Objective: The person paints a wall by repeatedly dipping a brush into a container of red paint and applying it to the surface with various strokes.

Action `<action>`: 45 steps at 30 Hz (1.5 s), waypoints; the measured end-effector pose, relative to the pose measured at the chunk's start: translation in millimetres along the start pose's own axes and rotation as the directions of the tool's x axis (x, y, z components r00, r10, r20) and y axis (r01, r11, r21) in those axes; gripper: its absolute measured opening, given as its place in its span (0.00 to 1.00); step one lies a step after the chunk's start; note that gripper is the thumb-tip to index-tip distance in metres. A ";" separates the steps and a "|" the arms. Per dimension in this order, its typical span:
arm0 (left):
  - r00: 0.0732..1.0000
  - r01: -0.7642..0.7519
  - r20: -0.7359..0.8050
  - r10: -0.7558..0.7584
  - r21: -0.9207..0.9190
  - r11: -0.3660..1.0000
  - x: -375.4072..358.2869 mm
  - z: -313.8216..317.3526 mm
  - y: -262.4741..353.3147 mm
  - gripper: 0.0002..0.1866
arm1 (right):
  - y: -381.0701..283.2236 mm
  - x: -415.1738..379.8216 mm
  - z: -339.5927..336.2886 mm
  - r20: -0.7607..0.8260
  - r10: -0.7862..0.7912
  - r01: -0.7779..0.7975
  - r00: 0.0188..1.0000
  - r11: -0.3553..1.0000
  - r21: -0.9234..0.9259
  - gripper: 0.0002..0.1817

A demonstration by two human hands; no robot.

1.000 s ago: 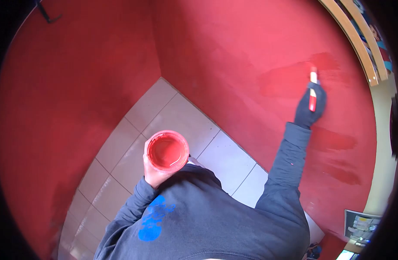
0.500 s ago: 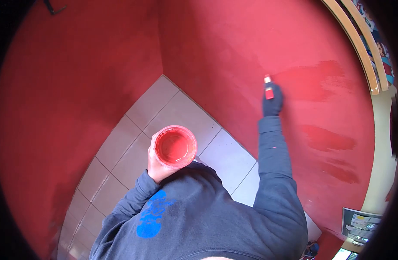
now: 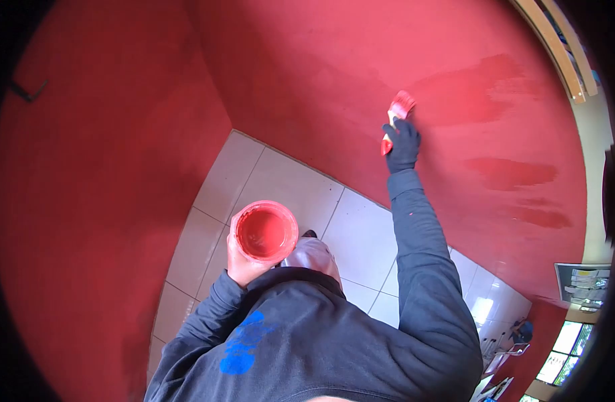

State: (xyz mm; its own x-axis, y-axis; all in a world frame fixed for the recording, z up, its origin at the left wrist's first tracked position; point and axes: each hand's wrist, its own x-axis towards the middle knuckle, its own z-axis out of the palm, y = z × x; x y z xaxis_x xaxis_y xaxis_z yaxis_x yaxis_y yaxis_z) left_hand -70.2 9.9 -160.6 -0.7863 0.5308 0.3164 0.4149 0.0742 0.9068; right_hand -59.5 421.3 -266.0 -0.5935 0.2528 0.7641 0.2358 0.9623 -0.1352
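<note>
My left hand (image 3: 246, 266), bare, is wrapped round a round tub of red paint (image 3: 265, 231), held upright in front of my body. Red paint smears its rim and inner wall. Out to the right, my gloved right hand (image 3: 404, 143) grips a paintbrush (image 3: 392, 120) by its handle. Its bristles, loaded with red, lie right at the red wall (image 3: 361, 60). Beside the brush, a darker wet-looking patch of paint (image 3: 471, 94) spreads to the right, and smaller dark streaks (image 3: 511, 173) show lower on the same wall.
Pale floor tiles (image 3: 287, 174) run up to the corner between two red walls. A dark hook-shaped piece (image 3: 30, 92) sits on the left wall. Wooden strips (image 3: 555, 47) edge the upper right. A framed picture (image 3: 584, 287) and a window (image 3: 565, 348) appear at lower right.
The brush has turned in my right hand, so its bristles and handle now show, and it has moved slightly up and left. My view has swung right; the tub stays in my left hand.
</note>
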 end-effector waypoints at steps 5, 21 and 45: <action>1.000 0.023 0.017 -0.023 0.010 1.000 -3.6 0.3 -15.2 0.43 | -49.9 -32.8 1.3 -0.007 0.073 -0.072 0.997 0.987 0.145 0.13; 0.944 -0.168 0.256 0.210 -0.174 0.970 14.3 50.4 -234.6 0.45 | -169.8 -96.0 -69.4 0.072 0.572 -0.349 0.817 0.391 0.852 0.15; 0.869 -0.305 0.292 0.400 -0.322 0.896 95.4 119.8 -267.0 0.43 | -149.8 -66.5 -3.3 0.189 0.341 -0.368 0.921 0.599 0.711 0.12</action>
State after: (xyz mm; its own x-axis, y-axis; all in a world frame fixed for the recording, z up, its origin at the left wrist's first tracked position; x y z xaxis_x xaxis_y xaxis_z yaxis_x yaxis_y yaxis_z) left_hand -201.1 141.9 -405.9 -0.3832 0.7372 0.5564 0.4641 -0.3671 0.8061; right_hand -52.8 260.0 -294.5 -0.6113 0.5801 0.5384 -0.1874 0.5548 -0.8106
